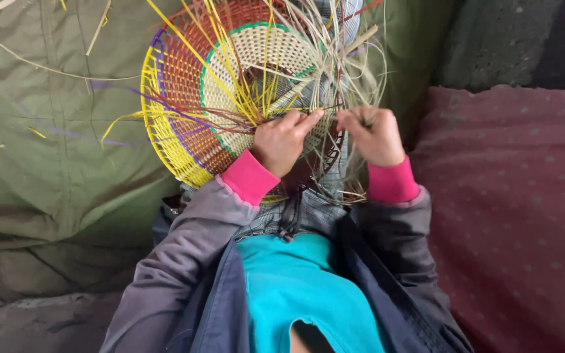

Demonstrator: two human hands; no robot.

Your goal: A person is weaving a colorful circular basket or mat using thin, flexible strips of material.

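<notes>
L grip: left hand point(284, 138) pinched shut on pale strands point(335, 78) at the open edge of the woven basket point(184, 98), thumb on top.
R grip: right hand point(373, 134) curled closed round the same loose bundle, just beside L.
Basket pos: tilted on the lap, above the teal top point(302, 287); green cloth point(47, 150) behind, at its L edge.
Technique (judged): keep strand taut, L pins the last stitch while R threads; don't kink.
Count: 1 basket; 2 hands; 2 pink cuffs point(250, 178); colour rings: yellow, purple, red-brown, green, cream; strands too many to count.
R side: maroon dotted cushion point(511, 196).
</notes>
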